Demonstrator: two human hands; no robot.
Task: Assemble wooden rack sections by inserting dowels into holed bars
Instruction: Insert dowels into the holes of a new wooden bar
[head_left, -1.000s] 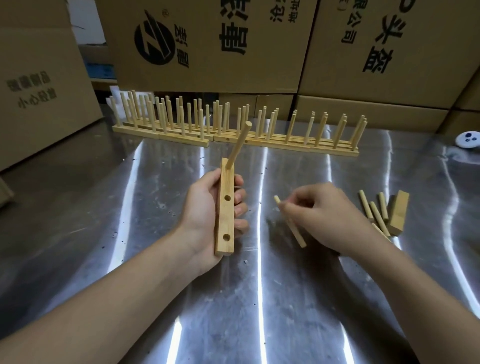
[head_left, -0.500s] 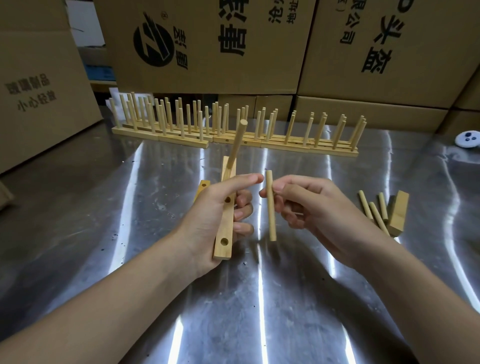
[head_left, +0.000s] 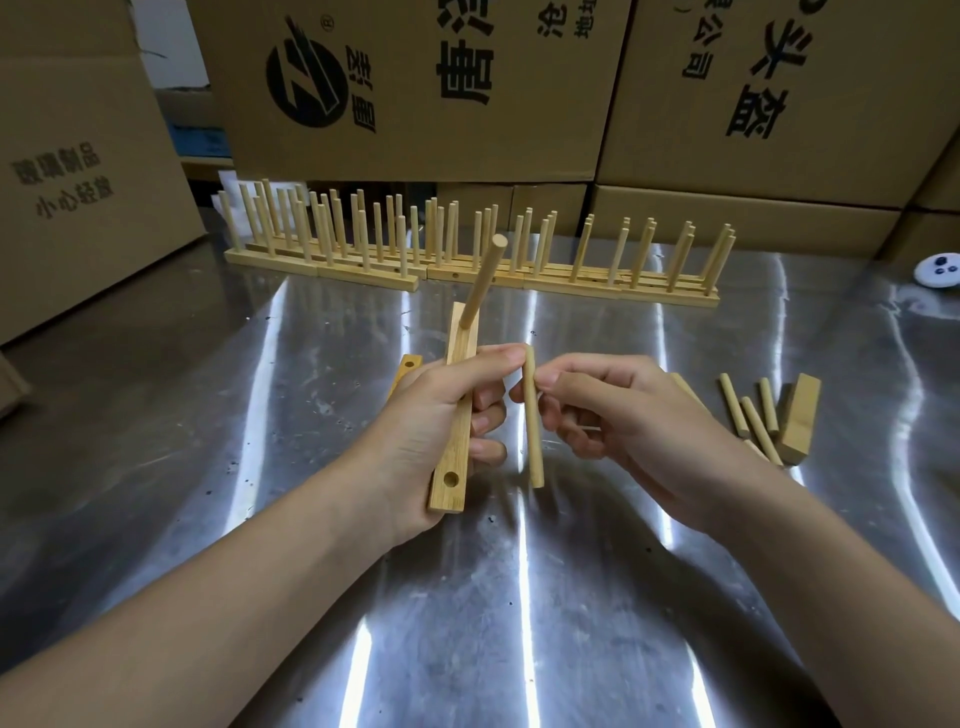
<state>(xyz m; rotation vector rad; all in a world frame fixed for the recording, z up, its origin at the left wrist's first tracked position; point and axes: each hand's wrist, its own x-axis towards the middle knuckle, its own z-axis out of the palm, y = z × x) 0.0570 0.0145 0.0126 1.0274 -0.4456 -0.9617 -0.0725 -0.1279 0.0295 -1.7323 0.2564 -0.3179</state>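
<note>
One dowel (head_left: 480, 283) seemingly seated in bar (head_left: 458, 441), left hand (head_left: 426, 431) gripping it, right hand (head_left: 623, 426) pinching second dowel (head_left: 534, 447)

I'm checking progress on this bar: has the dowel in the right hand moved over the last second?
Yes. The dowel has swung upright and shifted left, away from the loose dowels at right, toward the bar.

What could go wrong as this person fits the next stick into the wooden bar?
The right hand pinches the dowel near its top only, so its long free end may wobble and enter the open hole slanted and jam. The thumb of the left hand lies across the bar, so it might block the way or get pinched.
</note>
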